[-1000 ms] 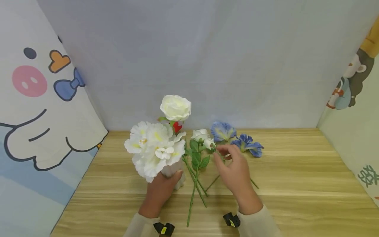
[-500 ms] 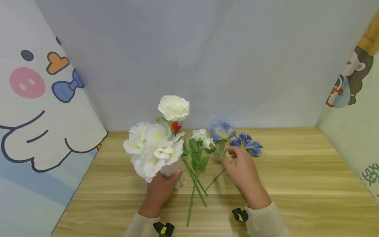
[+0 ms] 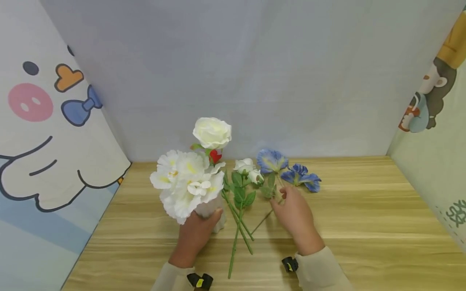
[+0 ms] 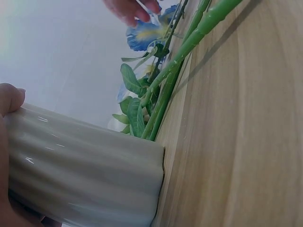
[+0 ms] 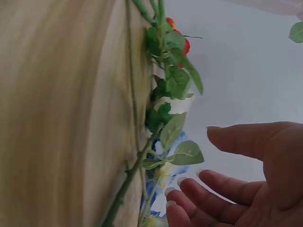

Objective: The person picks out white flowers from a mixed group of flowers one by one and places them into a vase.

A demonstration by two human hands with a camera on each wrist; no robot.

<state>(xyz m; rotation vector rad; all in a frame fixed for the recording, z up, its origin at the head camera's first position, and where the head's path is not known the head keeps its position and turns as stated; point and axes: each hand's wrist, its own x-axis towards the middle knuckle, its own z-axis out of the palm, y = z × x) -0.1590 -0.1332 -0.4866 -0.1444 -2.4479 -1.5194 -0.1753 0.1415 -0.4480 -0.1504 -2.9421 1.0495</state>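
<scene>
Head view: the right hand has shifted away from the small white roses and nearer the person, uncovering green leaves that it hid a second ago. It is now close to the stems of the blue flowers, which lie on the table as before, so I judge the picking is still at the reaching stage. The left hand stays on the white vase, which carries big white blooms, a tall white rose and a red heart. No brand or label can be read; a green mark on the right wall may be writing, but is illegible.

Left wrist view: the left grip is wrapped round the ribbed vase, which stands on the table beside loose stems.

Right wrist view: the right grip is spread, thumb well apart from the fingers, with the leaves near the fingertips; nothing is pinched.
</scene>
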